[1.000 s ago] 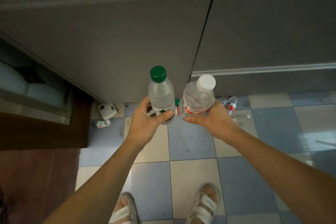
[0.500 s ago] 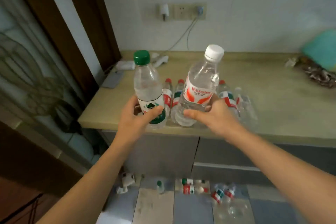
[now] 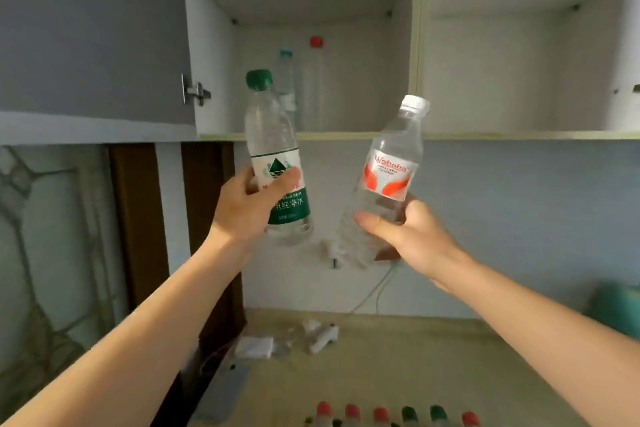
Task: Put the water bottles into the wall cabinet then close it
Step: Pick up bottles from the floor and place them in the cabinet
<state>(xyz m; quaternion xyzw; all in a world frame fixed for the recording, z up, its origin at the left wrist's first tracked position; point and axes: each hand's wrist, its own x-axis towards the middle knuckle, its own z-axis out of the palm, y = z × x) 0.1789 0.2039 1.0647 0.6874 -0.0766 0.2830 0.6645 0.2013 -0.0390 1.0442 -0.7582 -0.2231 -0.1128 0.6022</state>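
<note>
Two bottles are on their way up to the open wall cabinet [image 3: 417, 45], and the step in hand looks like setting them on its lowest shelf [image 3: 346, 136]. To do it well, each base has to rise above the shelf's front edge before it goes in, and each bottle should be brought upright before it is let go, since both are tilted now. Two bottles [image 3: 301, 90] already stand at the back of the left compartment, so the incoming ones are best set in front of or beside them without a knock. The cabinet door [image 3: 90, 28] is swung open to the left and must be shut afterwards.

The left hand [image 3: 249, 208] is raised with its fingers and thumb wrapped round the label of the green-capped bottle [image 3: 273, 156], whose cap leans slightly left and already overlaps the left compartment's opening. The right hand [image 3: 408, 232] grips the lower body of the white-capped bottle [image 3: 391, 170], below its red label, with the thumb across the front; this bottle leans to the right, and its cap sits just above the shelf edge. Both arms reach forward and up. More bottles [image 3: 394, 416] wait on the desk [image 3: 398, 357] below, only their red and green caps showing.
</note>
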